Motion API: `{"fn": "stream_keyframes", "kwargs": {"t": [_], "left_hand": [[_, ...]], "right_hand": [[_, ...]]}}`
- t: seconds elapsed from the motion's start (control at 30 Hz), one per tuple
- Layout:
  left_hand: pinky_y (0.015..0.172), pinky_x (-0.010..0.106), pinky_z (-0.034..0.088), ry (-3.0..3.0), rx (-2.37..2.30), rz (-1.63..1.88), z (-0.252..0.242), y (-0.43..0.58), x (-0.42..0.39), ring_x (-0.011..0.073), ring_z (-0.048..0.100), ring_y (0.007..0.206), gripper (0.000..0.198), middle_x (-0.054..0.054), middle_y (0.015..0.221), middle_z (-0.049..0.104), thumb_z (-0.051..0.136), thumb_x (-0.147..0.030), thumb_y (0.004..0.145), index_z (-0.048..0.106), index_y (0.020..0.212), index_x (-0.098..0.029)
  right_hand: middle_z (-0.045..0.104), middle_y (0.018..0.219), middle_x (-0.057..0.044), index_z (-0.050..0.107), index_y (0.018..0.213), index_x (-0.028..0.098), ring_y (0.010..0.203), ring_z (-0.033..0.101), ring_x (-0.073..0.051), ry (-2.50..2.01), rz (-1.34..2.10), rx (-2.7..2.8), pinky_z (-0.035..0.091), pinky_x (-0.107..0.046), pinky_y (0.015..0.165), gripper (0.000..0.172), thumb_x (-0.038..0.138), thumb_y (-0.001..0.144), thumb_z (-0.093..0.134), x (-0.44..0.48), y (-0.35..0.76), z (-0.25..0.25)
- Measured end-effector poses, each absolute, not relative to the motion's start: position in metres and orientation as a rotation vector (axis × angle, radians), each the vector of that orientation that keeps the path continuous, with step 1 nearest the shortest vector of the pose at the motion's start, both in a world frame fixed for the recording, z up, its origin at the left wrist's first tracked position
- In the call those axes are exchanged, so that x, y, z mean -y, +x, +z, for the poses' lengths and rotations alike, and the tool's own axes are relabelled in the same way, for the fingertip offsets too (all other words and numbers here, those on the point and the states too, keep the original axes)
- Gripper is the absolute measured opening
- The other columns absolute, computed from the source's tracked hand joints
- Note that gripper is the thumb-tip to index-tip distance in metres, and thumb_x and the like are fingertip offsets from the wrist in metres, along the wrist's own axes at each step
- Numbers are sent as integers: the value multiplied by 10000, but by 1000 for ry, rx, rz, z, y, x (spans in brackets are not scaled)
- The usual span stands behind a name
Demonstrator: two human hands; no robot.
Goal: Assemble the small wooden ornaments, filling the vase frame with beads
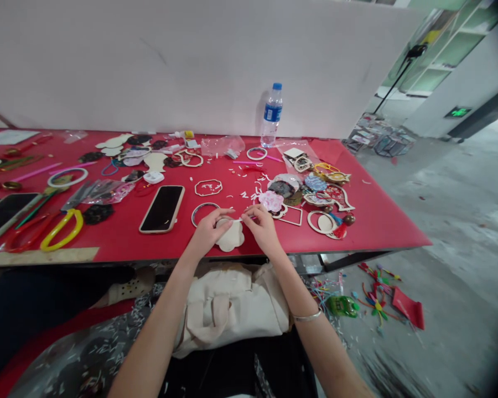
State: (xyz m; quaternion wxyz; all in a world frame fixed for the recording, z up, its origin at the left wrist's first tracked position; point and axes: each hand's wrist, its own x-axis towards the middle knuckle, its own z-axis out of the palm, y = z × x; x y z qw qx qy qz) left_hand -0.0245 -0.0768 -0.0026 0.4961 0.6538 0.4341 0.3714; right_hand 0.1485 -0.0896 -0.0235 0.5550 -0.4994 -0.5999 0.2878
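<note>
I'm seeing the right grip [263, 229] pinching a thin pink stick [249, 217] between its fingertips, though the stick is almost too small to make out. The left grip [209, 232] is resting curled against a wooden flower cutout [231, 237], and I can't tell whether it's clamping it. A metal ring [201, 213] is lying just beside the left grip, and a pink paper flower [271, 201] is sitting near the right. All of this is lying on the red table [382, 232], with a phone [162, 209] off to the left, wooden frames [208, 188] scattered around and a water bottle [272, 116] standing at the far edge
</note>
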Motion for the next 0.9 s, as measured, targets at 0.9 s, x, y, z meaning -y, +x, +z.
{"fn": "stream_keyframes", "kwargs": {"t": [0.9], "left_hand": [[618,239,449,1552,-1123,1096,1,-25,78,125,567,650,304,-27,710,576,727,-355,669,547,845,-184]], "right_hand": [[532,863,-40,535,665,204,865,551,-171,-1191,711,1534,442,-320,828,198,297,834,582,96,140,-12]]}}
